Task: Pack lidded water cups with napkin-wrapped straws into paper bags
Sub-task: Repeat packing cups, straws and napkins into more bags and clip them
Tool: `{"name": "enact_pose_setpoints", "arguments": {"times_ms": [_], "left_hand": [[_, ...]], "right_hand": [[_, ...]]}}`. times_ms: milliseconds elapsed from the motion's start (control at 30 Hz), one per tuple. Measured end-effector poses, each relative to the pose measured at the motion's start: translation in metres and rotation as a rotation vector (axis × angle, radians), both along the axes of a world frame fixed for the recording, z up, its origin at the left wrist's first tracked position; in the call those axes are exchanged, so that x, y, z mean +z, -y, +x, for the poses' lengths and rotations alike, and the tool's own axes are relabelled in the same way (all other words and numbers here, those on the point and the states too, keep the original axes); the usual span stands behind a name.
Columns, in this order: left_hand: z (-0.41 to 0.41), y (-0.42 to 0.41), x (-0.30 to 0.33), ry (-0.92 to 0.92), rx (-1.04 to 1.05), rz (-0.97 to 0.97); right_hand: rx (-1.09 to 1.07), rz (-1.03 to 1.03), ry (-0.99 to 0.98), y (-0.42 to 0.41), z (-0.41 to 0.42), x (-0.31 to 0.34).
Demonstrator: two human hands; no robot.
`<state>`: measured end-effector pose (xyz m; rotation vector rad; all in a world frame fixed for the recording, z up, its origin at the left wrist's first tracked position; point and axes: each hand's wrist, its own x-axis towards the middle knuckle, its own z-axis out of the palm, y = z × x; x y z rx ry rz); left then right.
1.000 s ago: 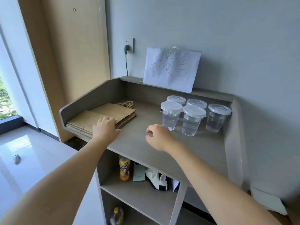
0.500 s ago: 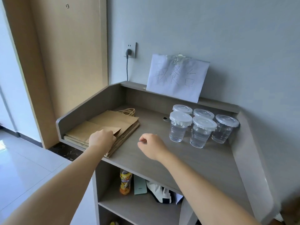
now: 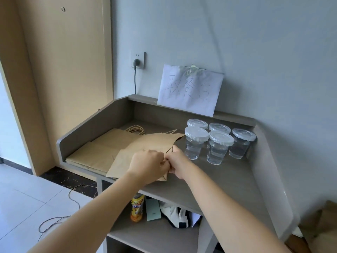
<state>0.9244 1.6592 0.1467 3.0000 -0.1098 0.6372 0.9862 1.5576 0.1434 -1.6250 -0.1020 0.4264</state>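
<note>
One flat brown paper bag [image 3: 155,143] lies pulled off the stack, slanting across the grey counter [image 3: 228,179]. My left hand [image 3: 147,166] and my right hand [image 3: 177,164] meet at its near right edge and both pinch the paper there. The remaining stack of flat bags [image 3: 98,152] lies at the counter's left, with twine handles [image 3: 135,129] at its far end. Several clear lidded cups of water [image 3: 218,147] stand clustered at the back right, just right of my right hand. No straws or napkins are in view.
The counter has raised walls at the left, back and right. A handwritten paper sign [image 3: 190,89] leans on the back ledge under a wall socket [image 3: 138,60]. The shelf below holds a bottle [image 3: 136,209], a green box and a white bag. A cord lies on the floor tiles.
My left hand slid the top bag off the stack toward the right. My right hand moved in to meet it, and both now pinch the bag's edge.
</note>
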Motion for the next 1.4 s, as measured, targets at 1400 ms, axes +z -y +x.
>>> {"name": "enact_pose_setpoints", "arguments": {"times_ms": [1400], "left_hand": [[-0.18, 0.242, 0.054, -0.74, -0.899, -1.593]], "right_hand": [[-0.361, 0.021, 0.5, 0.281, -0.279, 0.063]]}}
